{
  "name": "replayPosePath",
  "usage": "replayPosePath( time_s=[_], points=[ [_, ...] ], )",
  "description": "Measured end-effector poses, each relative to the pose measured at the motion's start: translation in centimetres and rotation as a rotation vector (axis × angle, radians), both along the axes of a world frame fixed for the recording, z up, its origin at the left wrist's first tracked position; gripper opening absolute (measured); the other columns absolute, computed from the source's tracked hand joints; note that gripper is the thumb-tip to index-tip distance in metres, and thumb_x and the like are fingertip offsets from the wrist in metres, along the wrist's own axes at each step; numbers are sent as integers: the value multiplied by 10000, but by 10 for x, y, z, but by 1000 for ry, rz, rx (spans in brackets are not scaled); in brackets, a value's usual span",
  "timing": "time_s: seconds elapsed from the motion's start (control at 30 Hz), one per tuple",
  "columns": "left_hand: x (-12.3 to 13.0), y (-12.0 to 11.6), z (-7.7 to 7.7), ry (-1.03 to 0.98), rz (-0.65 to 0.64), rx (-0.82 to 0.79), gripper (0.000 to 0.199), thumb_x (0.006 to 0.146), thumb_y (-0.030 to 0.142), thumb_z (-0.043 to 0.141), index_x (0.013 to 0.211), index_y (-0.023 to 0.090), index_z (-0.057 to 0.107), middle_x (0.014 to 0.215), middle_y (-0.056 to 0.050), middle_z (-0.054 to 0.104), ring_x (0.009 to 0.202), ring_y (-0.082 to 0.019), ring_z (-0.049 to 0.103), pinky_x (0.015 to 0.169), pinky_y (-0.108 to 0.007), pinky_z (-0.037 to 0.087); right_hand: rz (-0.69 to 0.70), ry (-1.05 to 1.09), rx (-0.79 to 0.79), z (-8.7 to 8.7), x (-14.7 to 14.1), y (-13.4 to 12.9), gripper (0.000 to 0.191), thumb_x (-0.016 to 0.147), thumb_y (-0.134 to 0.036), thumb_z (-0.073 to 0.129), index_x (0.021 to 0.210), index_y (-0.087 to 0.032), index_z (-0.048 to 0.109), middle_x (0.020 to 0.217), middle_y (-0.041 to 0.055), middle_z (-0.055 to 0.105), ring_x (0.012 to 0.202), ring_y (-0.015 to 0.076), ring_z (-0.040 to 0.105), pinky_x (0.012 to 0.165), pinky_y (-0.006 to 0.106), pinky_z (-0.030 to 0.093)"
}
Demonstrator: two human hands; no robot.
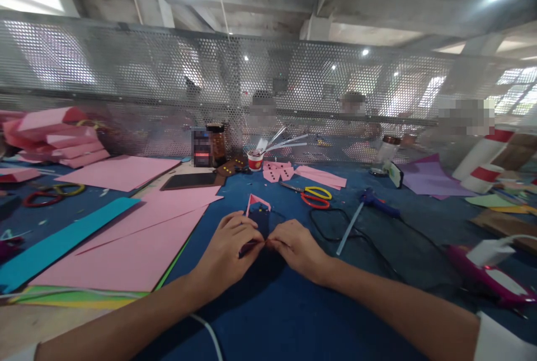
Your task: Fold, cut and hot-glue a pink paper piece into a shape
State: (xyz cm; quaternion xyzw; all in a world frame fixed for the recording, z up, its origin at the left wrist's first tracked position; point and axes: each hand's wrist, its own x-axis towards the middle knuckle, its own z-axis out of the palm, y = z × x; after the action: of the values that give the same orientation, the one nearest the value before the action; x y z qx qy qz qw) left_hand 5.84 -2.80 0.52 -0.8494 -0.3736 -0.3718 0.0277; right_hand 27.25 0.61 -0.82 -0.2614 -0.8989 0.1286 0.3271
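My left hand (229,246) is closed in a pinch above the blue tabletop, with a small dark piece (247,248) showing at its fingers; its kind is hidden. Fingertip to fingertip with it, my right hand (300,249) is also pinched, and whatever it grips is covered. Just beyond the hands stands a folded pink paper strip (260,202), with small dark and yellow bits beside it. Farther back lie scissors (316,197) with red and yellow handles and a pink paper piece with dark dots (278,172).
Pink sheets (155,243) and a teal strip (75,238) cover the left. On the right are a blue glue gun (380,203) with a clear glue stick, black cable (335,226) and a magenta power strip (490,277). A paper cup (255,160) stands before the perforated metal screen (168,81).
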Motion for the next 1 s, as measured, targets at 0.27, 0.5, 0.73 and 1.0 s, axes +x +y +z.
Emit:
replayPosePath(
  time_s=[0.27, 0.5, 0.73, 1.0],
  points=[
    [1, 0, 3, 1, 22, -3, 63, 899, 184, 618, 865, 228, 647, 866, 7, 708, 985, -192, 628, 1077, -441, 359, -28, -21, -42, 6, -1, -4, 143, 999, -214, 511, 979, -209, 652, 924, 14, 720, 875, 155, 634, 867, 310, 384],
    [1, -1, 3, -1, 24, -10, 54, 889, 184, 625, 868, 228, 649, 863, 8, 704, 992, -194, 622, 1076, -435, 355, 7, 21, 9, 5, 1, -4, 109, 983, -199, 541, 932, -206, 637, 919, 3, 714, 877, 144, 630, 868, 303, 379],
    [2, -2, 4, 6, 51, -38, 32, 908, 235, 618, 890, 224, 642, 891, -2, 701, 995, -206, 616, 1012, -411, 381, -33, 52, 51, 2, -1, -3, 190, 1009, -226, 501, 856, -188, 607, 820, 8, 674, 810, 149, 597, 836, 299, 378],
    [1, 0, 3, 14, 37, -29, 79, 911, 216, 608, 839, 224, 639, 862, -6, 693, 1011, -207, 610, 1014, -409, 372, -37, 28, 25, 2, 0, -3, 184, 1003, -209, 513, 844, -192, 604, 805, -6, 658, 801, 142, 588, 843, 296, 368]
  ],
)
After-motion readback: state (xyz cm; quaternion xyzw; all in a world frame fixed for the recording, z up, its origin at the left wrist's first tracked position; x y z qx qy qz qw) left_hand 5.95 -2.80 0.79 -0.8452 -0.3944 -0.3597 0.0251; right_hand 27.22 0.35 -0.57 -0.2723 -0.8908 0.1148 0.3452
